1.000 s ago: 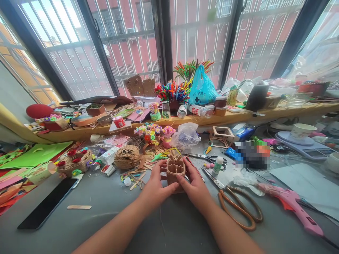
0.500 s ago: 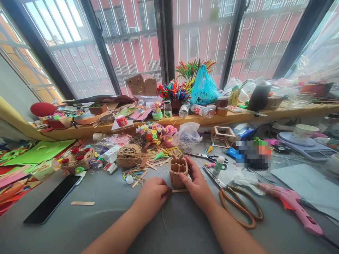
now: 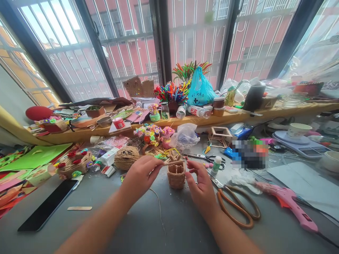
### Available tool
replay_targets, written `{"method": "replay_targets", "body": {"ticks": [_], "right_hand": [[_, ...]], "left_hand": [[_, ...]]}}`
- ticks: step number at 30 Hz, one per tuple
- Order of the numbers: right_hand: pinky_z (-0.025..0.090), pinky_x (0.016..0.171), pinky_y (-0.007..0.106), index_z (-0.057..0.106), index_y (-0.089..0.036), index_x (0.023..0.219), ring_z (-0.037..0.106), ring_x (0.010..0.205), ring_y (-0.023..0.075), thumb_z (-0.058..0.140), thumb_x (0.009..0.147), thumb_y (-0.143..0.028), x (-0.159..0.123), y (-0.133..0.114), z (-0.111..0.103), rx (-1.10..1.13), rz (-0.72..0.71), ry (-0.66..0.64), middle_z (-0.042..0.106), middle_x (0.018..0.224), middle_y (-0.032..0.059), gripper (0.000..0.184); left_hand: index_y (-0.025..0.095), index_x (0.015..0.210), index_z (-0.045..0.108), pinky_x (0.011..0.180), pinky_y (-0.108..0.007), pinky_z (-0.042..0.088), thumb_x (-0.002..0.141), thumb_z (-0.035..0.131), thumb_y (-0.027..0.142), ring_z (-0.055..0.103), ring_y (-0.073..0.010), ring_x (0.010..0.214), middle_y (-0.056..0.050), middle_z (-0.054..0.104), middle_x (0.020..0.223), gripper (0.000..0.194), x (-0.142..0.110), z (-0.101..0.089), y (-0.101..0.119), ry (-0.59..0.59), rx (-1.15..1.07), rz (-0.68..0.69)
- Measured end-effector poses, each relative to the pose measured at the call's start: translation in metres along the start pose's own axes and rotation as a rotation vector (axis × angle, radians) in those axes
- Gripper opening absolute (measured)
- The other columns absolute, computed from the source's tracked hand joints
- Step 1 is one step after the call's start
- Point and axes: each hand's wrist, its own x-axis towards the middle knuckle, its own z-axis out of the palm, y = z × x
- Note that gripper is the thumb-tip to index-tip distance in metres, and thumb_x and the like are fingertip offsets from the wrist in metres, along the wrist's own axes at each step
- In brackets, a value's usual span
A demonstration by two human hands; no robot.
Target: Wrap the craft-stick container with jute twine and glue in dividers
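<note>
A small square basket (image 3: 176, 180), wrapped in brown twine and divided inside, stands upright on the grey table. My left hand (image 3: 140, 175) pinches one end of a wooden craft stick (image 3: 172, 163), which lies level across the basket's top; whether they touch I cannot tell. To the right of the basket is my right hand (image 3: 200, 184), its fingers apart and curved, with nothing seen in it. A loose length of thin twine (image 3: 160, 206) trails over the table below my left hand. Another craft stick (image 3: 79, 208) lies flat at the left.
Large scissors (image 3: 238, 206) with brown handles and a pink glue gun (image 3: 288, 201) lie at the right. A small white bottle (image 3: 216, 164) stands behind the scissors. On the left are a phone (image 3: 49, 204) and a twine ball (image 3: 127, 157). Craft flowers (image 3: 150, 133) stand further back.
My left hand has lifted the craft stick from the table in front of the basket to its top. My right hand has let go of the basket and opened beside it.
</note>
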Motion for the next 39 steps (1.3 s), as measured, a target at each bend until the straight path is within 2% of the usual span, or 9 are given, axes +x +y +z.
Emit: {"method": "replay_targets", "body": {"ticks": [4,11,16,21,24,27,30,33,39], "right_hand": [[0.054,0.095,0.046,0.065,-0.024,0.129,0.063,0.109,0.0270,0.061,0.098,-0.046,0.004,0.011,0.000,0.023,0.145,0.114,0.067,0.123,0.0114,0.039],[0.056,0.092,0.044,0.061,-0.027,0.142,0.066,0.101,0.0246,0.066,0.094,-0.053,0.012,0.011,-0.002,0.169,0.266,0.100,0.070,0.119,0.0092,0.055],[0.055,0.080,0.037,0.079,-0.022,0.108,0.066,0.081,0.0209,0.078,0.085,-0.053,0.023,-0.003,-0.001,0.261,0.322,0.127,0.075,0.091,0.0059,0.039],[0.054,0.068,0.032,0.077,-0.021,0.098,0.063,0.069,0.0165,0.080,0.082,-0.056,0.050,-0.015,-0.004,0.296,0.342,0.215,0.070,0.076,0.0017,0.038],[0.052,0.067,0.027,0.077,-0.022,0.097,0.062,0.068,0.0140,0.085,0.079,-0.050,0.072,-0.032,-0.012,0.300,0.325,0.226,0.069,0.073,-0.0012,0.035],[0.050,0.063,0.024,0.079,-0.022,0.093,0.061,0.066,0.0123,0.092,0.072,-0.042,0.088,-0.047,-0.021,0.312,0.325,0.166,0.069,0.070,-0.0021,0.032],[0.050,0.061,0.022,0.080,-0.022,0.089,0.061,0.064,0.0113,0.097,0.064,-0.038,0.085,-0.043,-0.023,0.384,0.422,0.174,0.069,0.069,-0.0027,0.034],[0.054,0.068,0.026,0.082,-0.023,0.091,0.064,0.066,0.0123,0.096,0.064,-0.041,0.066,-0.026,-0.020,0.396,0.536,0.241,0.073,0.075,-0.0007,0.036],[0.052,0.067,0.030,0.083,-0.021,0.093,0.065,0.070,0.0188,0.080,0.080,-0.053,0.033,-0.017,-0.011,-0.127,0.467,0.273,0.072,0.070,0.0020,0.035]], "left_hand": [[0.024,0.108,0.076,0.085,-0.036,0.052,0.101,0.058,0.027,0.069,-0.0223,0.091,-0.006,0.079,0.096,0.019,0.030,0.017,-0.001,-0.018,0.043,0.059],[0.024,0.107,0.078,0.085,-0.037,0.053,0.101,0.062,0.028,0.067,-0.0211,0.090,-0.005,0.082,0.098,0.018,0.050,0.039,-0.025,-0.046,-0.049,0.252],[0.027,0.108,0.078,0.090,-0.038,0.052,0.098,0.066,0.027,0.067,-0.0216,0.093,-0.005,0.081,0.099,0.016,0.049,0.049,-0.034,-0.051,-0.185,0.261],[0.024,0.119,0.069,0.101,-0.042,0.050,0.093,0.072,0.031,0.065,-0.0248,0.113,-0.011,0.073,0.122,0.028,0.041,0.071,-0.036,0.149,-0.551,-0.120],[0.022,0.126,0.063,0.096,-0.041,0.054,0.084,0.081,0.035,0.069,-0.0257,0.112,-0.013,0.072,0.125,0.047,0.042,0.082,-0.037,-0.016,-0.981,-0.387],[0.021,0.120,0.069,0.085,-0.036,0.056,0.076,0.085,0.035,0.073,-0.0250,0.101,-0.012,0.076,0.117,0.049,0.047,0.089,-0.036,-0.263,-1.132,-0.591],[0.020,0.108,0.077,0.072,-0.031,0.055,0.075,0.086,0.037,0.074,-0.0227,0.085,-0.009,0.080,0.101,0.038,0.048,0.094,-0.032,-0.347,-1.076,-0.665],[0.020,0.098,0.080,0.071,-0.030,0.053,0.074,0.085,0.041,0.073,-0.0217,0.080,-0.008,0.080,0.092,0.032,0.047,0.099,-0.030,-0.288,-1.098,-0.680],[0.019,0.095,0.076,0.078,-0.032,0.056,0.070,0.089,0.039,0.073,-0.0216,0.086,-0.008,0.077,0.094,0.034,0.042,0.111,-0.033,-0.127,-1.309,-0.761]]}}
